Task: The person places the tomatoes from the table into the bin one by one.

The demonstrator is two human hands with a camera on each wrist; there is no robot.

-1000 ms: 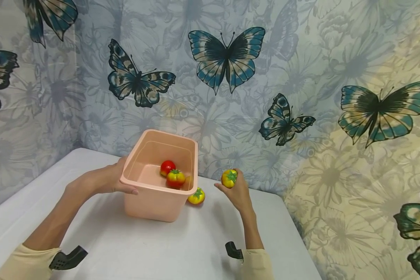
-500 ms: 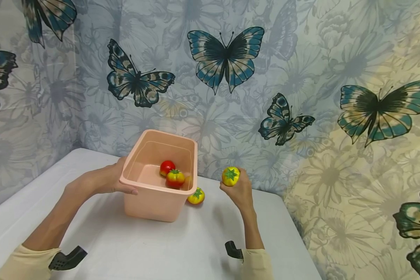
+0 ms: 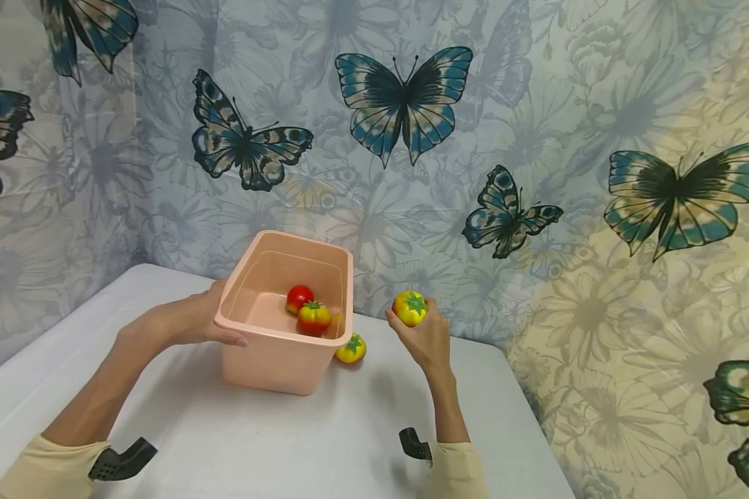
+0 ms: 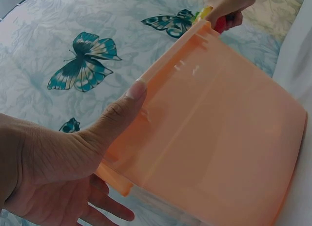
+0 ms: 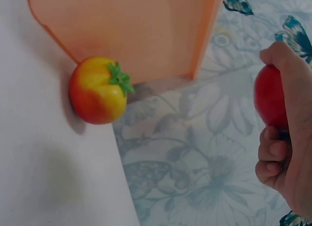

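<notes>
My left hand [image 3: 196,319] grips the peach plastic bin [image 3: 268,360] at its left rim, with the thumb [image 4: 119,111] lying over the near edge and the fingers on the other side. In my right hand [image 3: 431,339] is a toy tomato [image 3: 410,308], yellow round its green stem and red at the other end, held above the table to the right of the bin. A red tomato [image 3: 299,298] and a red-yellow one [image 3: 314,319] lie inside the bin. Beside its right wall, another yellow-red tomato [image 5: 97,92] rests on the table, partly hidden by the bin in the head view.
The white-covered table [image 3: 225,443] reaches back to a wall hung with butterfly-patterned cloth [image 3: 406,201]. The bin stands toward the back of the table, and the table's right edge [image 3: 530,402] runs past my right forearm.
The tomato in my right hand has turned, its stem facing the head camera and then away to the right, and has risen slightly. My left hand and the bin stay put.
</notes>
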